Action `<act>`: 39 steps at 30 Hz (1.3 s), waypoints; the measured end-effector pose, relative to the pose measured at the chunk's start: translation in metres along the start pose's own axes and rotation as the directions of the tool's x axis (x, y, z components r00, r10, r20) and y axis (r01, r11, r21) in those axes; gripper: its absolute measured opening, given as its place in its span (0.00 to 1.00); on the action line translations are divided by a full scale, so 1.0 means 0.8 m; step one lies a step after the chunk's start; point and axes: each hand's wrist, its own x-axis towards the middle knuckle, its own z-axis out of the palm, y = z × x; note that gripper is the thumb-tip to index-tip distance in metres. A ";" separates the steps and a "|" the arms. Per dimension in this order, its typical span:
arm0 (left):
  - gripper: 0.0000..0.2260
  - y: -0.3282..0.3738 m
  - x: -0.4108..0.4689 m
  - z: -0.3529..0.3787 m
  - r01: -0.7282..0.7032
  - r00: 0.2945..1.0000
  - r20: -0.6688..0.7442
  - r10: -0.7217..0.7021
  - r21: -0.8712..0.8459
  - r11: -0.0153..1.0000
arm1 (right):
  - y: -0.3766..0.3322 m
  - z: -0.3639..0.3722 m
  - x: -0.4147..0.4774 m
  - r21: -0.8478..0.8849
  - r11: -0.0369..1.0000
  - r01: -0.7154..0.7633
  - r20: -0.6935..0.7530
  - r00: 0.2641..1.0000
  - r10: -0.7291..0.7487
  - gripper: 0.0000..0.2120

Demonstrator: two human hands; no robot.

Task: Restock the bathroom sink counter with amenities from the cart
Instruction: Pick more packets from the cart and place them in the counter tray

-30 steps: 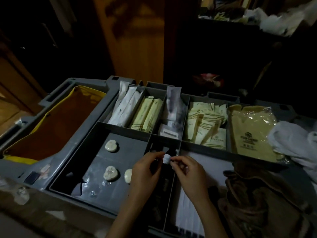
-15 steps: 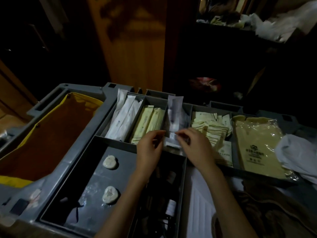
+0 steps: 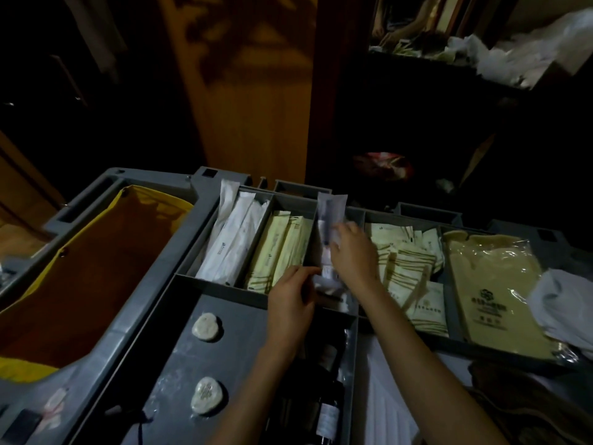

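The grey cart tray [image 3: 179, 284] is split into compartments of amenities. Both hands work in the middle back compartment of clear-wrapped packets [image 3: 330, 213]. My right hand [image 3: 353, 255] reaches in from the right and grips one blurred packet. My left hand [image 3: 290, 300] sits at the compartment's near wall, fingers pinching the packets' lower ends. To the left lie long white sachets [image 3: 237, 239] and cream sachets [image 3: 282, 252]. Two round wrapped soaps [image 3: 207, 326] lie in the front left compartment.
Small cream packets [image 3: 407, 271] and a plastic-wrapped beige bag [image 3: 494, 284] fill the right compartments. A yellow-rimmed brown sack [image 3: 80, 277] hangs at the cart's left. Dark bottles [image 3: 327, 415] stand below my left wrist. White cloth [image 3: 564, 309] lies far right. A wooden door [image 3: 244, 81] stands behind.
Both hands moved from the dark bottle compartment up to the clear-wrapped packets. The small white thing pinched between them is gone from view. The view shifted closer to the cart.
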 end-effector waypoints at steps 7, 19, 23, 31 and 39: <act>0.15 0.006 -0.002 -0.002 -0.008 1.000 0.023 0.007 0.037 0.999 | 0.000 0.001 0.066 0.403 0.870 -0.284 0.186 0.956 0.226 0.17; 0.20 0.008 -0.003 -0.003 -0.029 0.999 0.047 0.025 0.083 0.996 | 0.006 0.021 0.059 0.103 0.988 -0.113 0.407 0.911 0.061 0.21; 0.20 0.007 -0.003 -0.004 -0.036 0.998 0.055 0.032 0.075 0.996 | 0.001 0.029 0.061 -0.052 0.997 -0.063 0.431 0.899 0.079 0.35; 0.17 0.008 -0.003 -0.006 -0.066 0.996 0.059 0.063 0.058 0.996 | 0.004 0.030 0.055 0.046 0.994 -0.096 0.243 0.967 0.082 0.26; 0.15 0.008 -0.004 -0.003 -0.080 0.996 0.031 0.079 0.039 0.996 | 0.010 0.000 0.032 0.252 0.964 -0.085 0.116 0.992 0.057 0.16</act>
